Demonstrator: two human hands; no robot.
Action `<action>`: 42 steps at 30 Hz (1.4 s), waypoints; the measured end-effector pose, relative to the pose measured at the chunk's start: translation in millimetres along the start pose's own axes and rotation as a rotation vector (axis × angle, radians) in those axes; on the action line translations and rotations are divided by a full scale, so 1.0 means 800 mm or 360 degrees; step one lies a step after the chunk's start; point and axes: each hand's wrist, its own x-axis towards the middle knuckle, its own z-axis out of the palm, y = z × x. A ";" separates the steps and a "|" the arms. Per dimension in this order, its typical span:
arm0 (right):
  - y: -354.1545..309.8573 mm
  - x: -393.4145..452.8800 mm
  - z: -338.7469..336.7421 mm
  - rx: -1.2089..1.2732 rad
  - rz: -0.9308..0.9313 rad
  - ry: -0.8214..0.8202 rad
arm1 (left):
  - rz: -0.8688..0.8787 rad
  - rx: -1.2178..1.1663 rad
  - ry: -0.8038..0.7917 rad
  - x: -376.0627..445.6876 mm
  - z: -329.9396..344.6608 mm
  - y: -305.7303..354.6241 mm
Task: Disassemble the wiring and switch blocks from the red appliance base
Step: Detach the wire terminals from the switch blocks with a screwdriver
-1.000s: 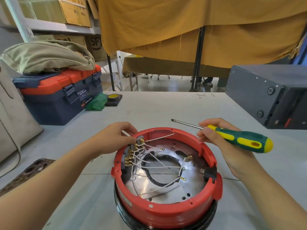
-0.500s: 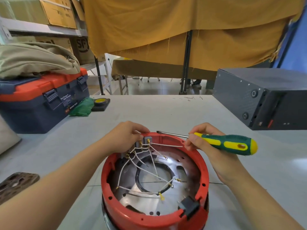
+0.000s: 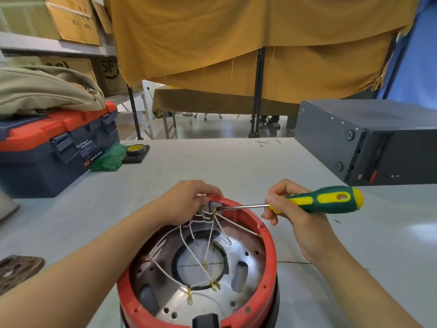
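The red appliance base (image 3: 269, 252) is seen standing on the grey bench (image 3: 212, 166), close to the near edge, open side up, with its shiny metal plate (image 3: 246, 297) exposed inside. At the far rim a grey switch block (image 3: 214, 204) is seated, and from it white wires (image 3: 189, 252) are fanned out across the plate, ending in small brass ring terminals (image 3: 214, 285). The left hand (image 3: 186, 202) is laid over the far rim, and its fingers (image 3: 208, 189) are curled round the switch block, which is gripped from the left side. A screwdriver (image 3: 316, 202) with a green and yellow handle is held in the right hand (image 3: 293, 214), fingers wrapped round the front of the handle. The steel shaft is pointed leftward, almost level, and its tip is brought right up to the switch block (whether it is seated in a screw cannot be told).

Over on the left of the bench a blue and red toolbox (image 3: 54, 147) is parked, with a khaki bag (image 3: 45, 91) draped on its lid. A green cloth (image 3: 108, 159) is bunched just beside the toolbox, and a roll of yellow tape (image 3: 136, 149) is set on a dark pad next to it. A dark metal case (image 3: 369, 140) is placed at the right. A mustard cloth (image 3: 248, 43) is hung across the background, and cardboard boxes (image 3: 71, 17) are stacked on the shelf at the upper left.
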 end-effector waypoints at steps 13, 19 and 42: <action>-0.006 0.007 -0.015 -0.0022 -0.0126 0.0084 | 0.0168 -0.0081 -0.0027 -0.010 -0.001 0.000; -0.013 0.004 -0.016 -0.0221 -0.0209 0.0033 | 0.0122 -0.0205 0.0050 -0.017 0.004 -0.010; -0.036 0.002 -0.027 -0.0467 -0.0238 -0.0245 | 0.0137 -0.0308 0.0112 -0.003 0.016 0.016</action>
